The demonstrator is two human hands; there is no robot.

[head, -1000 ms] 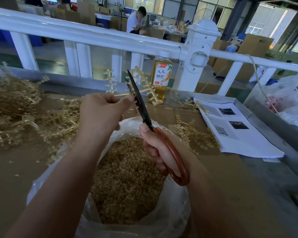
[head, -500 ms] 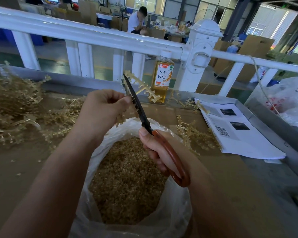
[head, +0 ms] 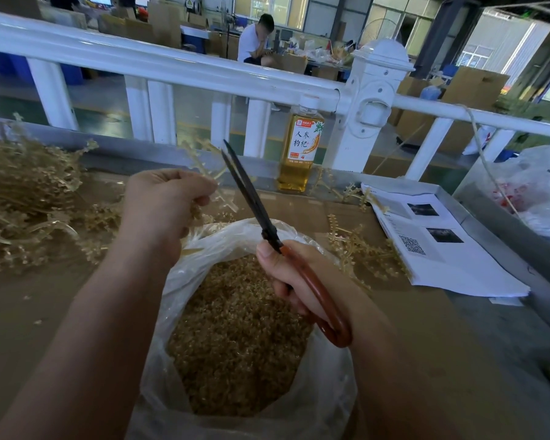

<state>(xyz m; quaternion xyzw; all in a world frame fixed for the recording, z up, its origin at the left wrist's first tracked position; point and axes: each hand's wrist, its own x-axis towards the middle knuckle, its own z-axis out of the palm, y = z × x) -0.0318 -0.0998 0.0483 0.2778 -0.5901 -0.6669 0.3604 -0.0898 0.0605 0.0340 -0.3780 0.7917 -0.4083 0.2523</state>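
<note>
1. Plastic bag (head: 327,385): stands open at 6 o'clock, nearest to me, on the brown cardboard-covered table (head: 29,312). It is part filled with small golden cut pieces (head: 235,331).

2. Right hand (head: 299,274): above the bag's rim, at 5 o'clock from the left hand. My fingers are curled through and round the red-brown handles of the scissors (head: 251,198), with the thumb laid near the pivot. The dark blades point to 11 o'clock. They are almost together, with the tips slightly parted.

3. Left hand (head: 165,201): at 10 o'clock from the bag. My fingers are curled, and thumb and forefinger pinch the stalk of a golden plastic sprig (head: 202,163). The sprig rises towards 1 o'clock, and its stalk lies just beside the blades on their left. I cannot tell whether they touch.

4. Pile of uncut sprigs (head: 23,192): at 9 o'clock on the table. Loose sprigs (head: 359,252) lie at 3 o'clock, just beside the bag.

5. Printed sheets (head: 442,249): at 2 o'clock, beyond the loose sprigs.

6. Drink bottle (head: 300,150): upright at 12 o'clock, at the table's far edge, holding amber liquid.

7. White railing (head: 172,68): runs behind the bottle. A seated person (head: 251,39) is well beyond it.
</note>
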